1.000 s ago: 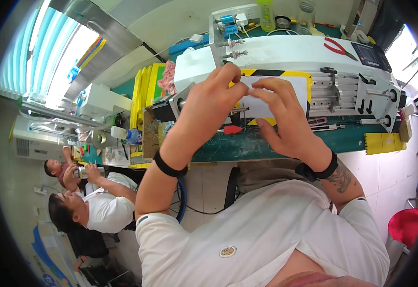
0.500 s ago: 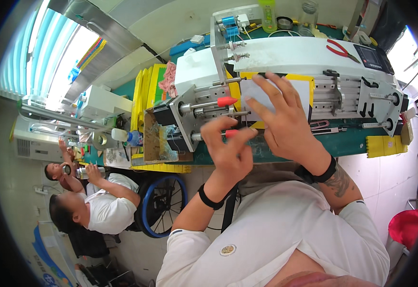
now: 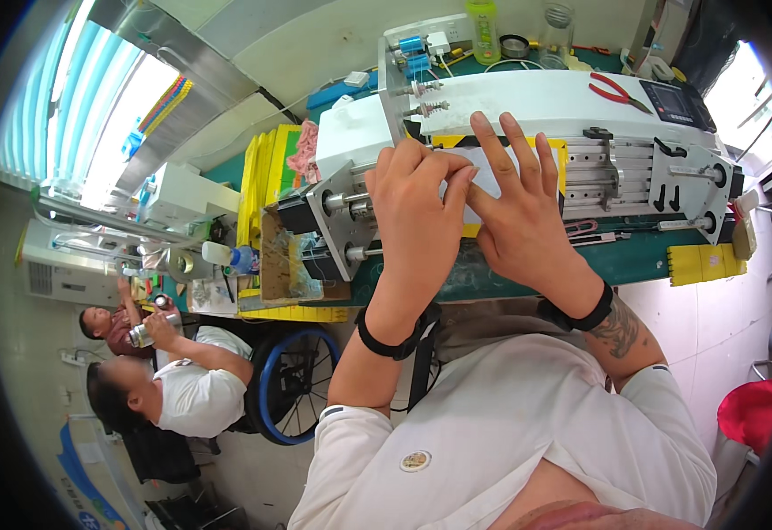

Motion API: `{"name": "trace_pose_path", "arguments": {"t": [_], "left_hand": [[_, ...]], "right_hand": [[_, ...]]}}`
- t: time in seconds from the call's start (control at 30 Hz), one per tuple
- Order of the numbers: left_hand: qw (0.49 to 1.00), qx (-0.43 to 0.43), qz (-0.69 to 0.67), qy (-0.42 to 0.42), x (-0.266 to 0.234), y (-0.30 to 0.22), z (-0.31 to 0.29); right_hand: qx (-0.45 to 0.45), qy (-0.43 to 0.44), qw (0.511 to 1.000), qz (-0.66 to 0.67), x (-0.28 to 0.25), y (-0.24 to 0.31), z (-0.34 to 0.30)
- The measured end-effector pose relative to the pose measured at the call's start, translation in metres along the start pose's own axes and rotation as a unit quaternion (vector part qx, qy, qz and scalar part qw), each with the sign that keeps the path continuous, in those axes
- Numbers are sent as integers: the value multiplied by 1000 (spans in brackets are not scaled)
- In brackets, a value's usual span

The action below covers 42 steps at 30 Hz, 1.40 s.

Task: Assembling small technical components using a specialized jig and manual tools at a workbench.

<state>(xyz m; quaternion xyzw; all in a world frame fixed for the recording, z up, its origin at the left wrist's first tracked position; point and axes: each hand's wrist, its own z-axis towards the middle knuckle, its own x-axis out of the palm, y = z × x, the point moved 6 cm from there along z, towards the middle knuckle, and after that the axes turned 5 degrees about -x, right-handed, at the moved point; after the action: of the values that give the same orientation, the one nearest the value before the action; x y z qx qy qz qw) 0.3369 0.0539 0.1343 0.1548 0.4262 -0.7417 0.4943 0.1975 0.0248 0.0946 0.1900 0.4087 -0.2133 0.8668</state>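
Observation:
Over the machine bed, my left hand (image 3: 417, 221) has its thumb and index finger pinched together; whatever is between them, if anything, is too small to make out. Just beside those fingertips, my right hand (image 3: 525, 212) lies palm down with fingers spread over a white sheet (image 3: 468, 156). Yellow-and-black edging (image 3: 561, 181) borders the sheet. Underneath is a rail machine (image 3: 637, 181) with metal rods and end plates. My left hand hides the red rod tips and part of the sheet.
Red-handled pliers (image 3: 617, 94) and a dark control panel (image 3: 668, 104) rest on the white housing behind. Left of the machine are a cardboard box (image 3: 274, 256), yellow strips (image 3: 262, 177) and a pink cloth (image 3: 304, 150). A person (image 3: 200, 380) sits near a blue-rimmed wheel (image 3: 268, 380).
My left hand has moved up and over the sheet's left side, its fingers going from loosely curled to pinched. My right hand stays over the sheet, fingers more spread.

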Motion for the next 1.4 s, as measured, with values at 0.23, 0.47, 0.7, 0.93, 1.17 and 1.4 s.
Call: {"name": "trace_pose_path", "arguments": {"t": [0.23,0.47,0.7,0.93,1.17,1.4], "left_hand": [[978,-101,-121,-134,-13,32,-33],[972,-81,-53,-212,-18,44,-50],[974,-118,-39,-190,-13,51,-61],[960,-207,-127,-140,-3,58,-64],[994,-86,-64,-24,-37,41,-58],[947,191,153,210,-23,21,-41]], "right_hand": [[-2,-6,1000,-2,3,-1,1],[7,12,1000,6,2,1,1],[3,22,1000,13,2,5,-2],[0,8,1000,21,-5,6,-8],[-42,-98,991,85,-31,-4,-54],[-44,-99,975,195,-12,8,-59]]}}
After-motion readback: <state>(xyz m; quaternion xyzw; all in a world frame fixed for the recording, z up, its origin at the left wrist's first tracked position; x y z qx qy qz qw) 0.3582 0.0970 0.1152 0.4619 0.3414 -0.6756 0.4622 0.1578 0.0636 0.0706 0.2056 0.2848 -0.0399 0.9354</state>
